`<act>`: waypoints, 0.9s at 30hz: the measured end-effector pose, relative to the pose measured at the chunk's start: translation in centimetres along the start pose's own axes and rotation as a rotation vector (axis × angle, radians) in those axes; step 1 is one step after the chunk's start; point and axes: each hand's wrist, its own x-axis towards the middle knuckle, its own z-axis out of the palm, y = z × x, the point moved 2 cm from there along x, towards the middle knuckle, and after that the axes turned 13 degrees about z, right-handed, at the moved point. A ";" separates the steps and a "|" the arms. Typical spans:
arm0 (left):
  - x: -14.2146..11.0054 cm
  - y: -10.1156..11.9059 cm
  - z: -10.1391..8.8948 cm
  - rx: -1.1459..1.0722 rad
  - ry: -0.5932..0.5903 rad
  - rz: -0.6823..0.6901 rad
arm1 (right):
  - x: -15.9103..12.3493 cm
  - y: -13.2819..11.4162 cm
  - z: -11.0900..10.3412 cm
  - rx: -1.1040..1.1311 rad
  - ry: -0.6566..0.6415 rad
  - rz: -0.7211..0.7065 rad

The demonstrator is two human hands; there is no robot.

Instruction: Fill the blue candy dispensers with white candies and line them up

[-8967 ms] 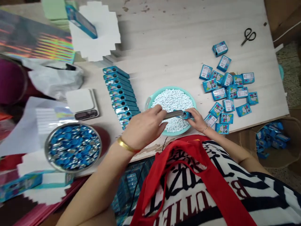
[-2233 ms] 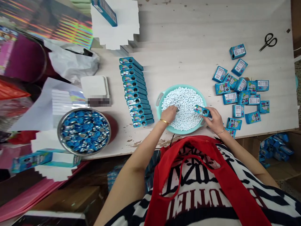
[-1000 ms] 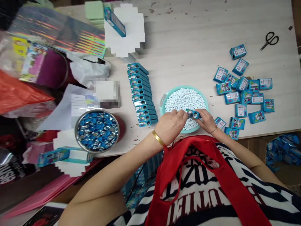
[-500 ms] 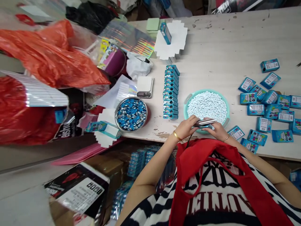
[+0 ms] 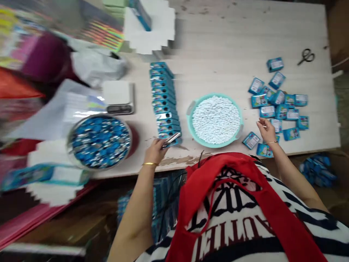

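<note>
In the head view, my left hand (image 5: 155,151) is closed around a slim, shiny silver metal piece (image 5: 171,140); motion blur hides its exact kind. It is at the near end of a row of small blue boxes (image 5: 165,100) standing side by side with round holes facing left. My right hand (image 5: 267,131) hovers over the near-left edge of loose blue printed packs (image 5: 279,111), fingers slightly bent and apart, with nothing visible in them. Between my hands sits a turquoise basin (image 5: 190,125) filled with small pale candy-like pellets (image 5: 216,119).
Left of the row stand a digital scale (image 5: 118,96) and a round tub of blue and silver pieces (image 5: 99,142). A white card stack (image 5: 152,29) bears one upright box (image 5: 140,14). Black scissors (image 5: 307,56) lie far right. Bags crowd the left side.
My hands have parted from the basin's near rim. My left hand has gone left with the silver piece to the box row; my right hand has moved right to the packs. The view has shifted right.
</note>
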 end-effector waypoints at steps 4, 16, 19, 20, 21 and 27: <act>-0.2 -0.3 2.1 0.039 0.133 -0.044 | -1.9 6.1 -2.8 -0.450 -0.057 0.090; 3.4 13.5 3.3 -0.158 0.087 0.226 | -2.4 8.9 5.0 -0.579 -0.143 0.167; 5.7 15.2 4.0 -0.165 -0.025 0.264 | -0.2 7.9 2.9 -0.100 -0.101 0.327; 6.2 15.4 4.0 -0.142 -0.066 0.267 | 0.0 7.2 2.2 0.092 -0.143 0.384; 6.7 15.4 3.8 -0.109 -0.110 0.266 | 0.1 6.3 1.5 0.288 -0.213 0.433; 7.5 15.2 2.8 0.152 -0.413 0.179 | -2.4 -2.2 -1.0 1.065 -0.668 0.436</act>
